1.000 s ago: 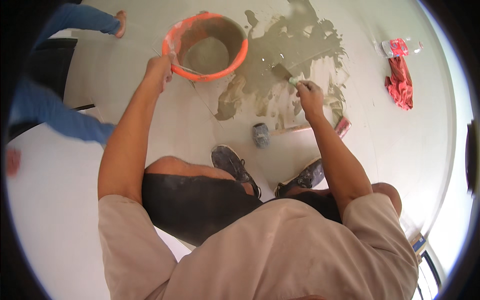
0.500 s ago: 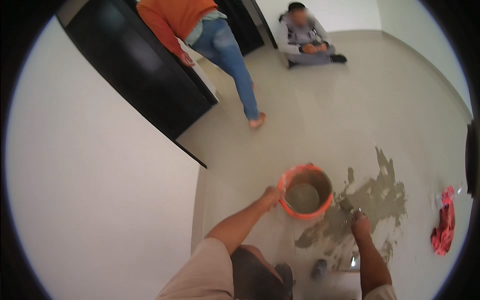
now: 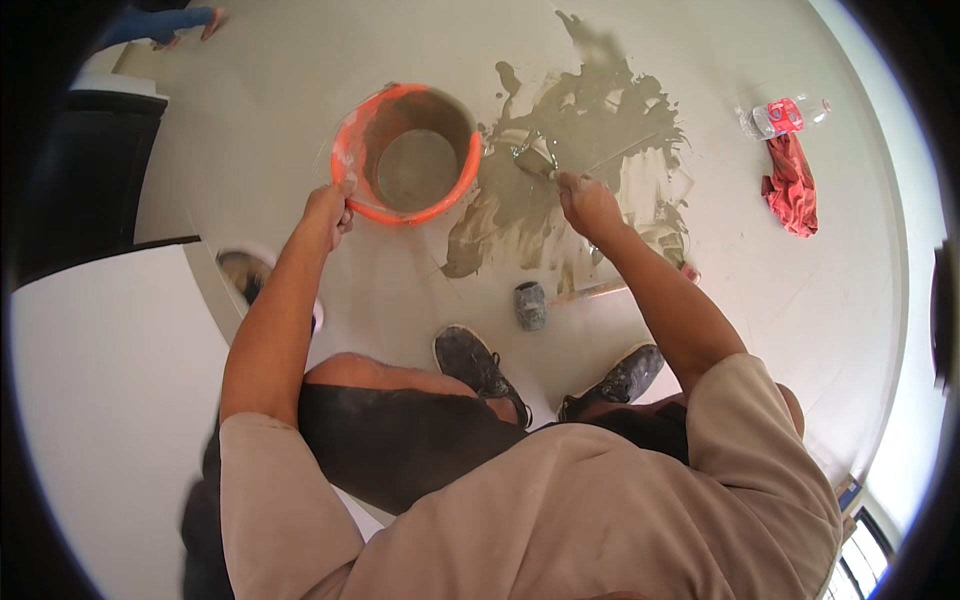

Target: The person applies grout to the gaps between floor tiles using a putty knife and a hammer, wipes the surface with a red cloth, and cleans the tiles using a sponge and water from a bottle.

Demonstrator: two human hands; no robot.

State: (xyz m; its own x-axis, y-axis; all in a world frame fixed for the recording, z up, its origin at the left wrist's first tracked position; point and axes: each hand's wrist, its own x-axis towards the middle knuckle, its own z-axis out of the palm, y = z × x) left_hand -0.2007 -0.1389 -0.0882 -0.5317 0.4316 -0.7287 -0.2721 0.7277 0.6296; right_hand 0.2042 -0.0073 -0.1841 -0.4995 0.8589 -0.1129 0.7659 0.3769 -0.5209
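Observation:
An orange bucket (image 3: 352, 135) stands on the floor in front of me, with grey wet cement (image 3: 416, 170) inside. My left hand (image 3: 330, 212) is closed on the near left side of its rim. To the right of the bucket, my right hand (image 3: 588, 205) grips a small trowel (image 3: 536, 160). The trowel's blade, smeared with cement, rests low over a spread patch of grey cement (image 3: 590, 110) on the tiles. My fingers hide most of the handle.
A dark grey cylindrical object (image 3: 530, 305) stands before my shoes (image 3: 480, 370), beside a thin pale bar (image 3: 595, 291). A clear bottle (image 3: 785, 117) and red cloth (image 3: 792, 188) lie right. A white wall (image 3: 110, 370) is left; another person's leg (image 3: 160, 25) shows far left.
My view has tipped down, bringing my torso and shoes into sight. The seated person has left the view, and only the walking person's lower legs show. Both hands keep their holds.

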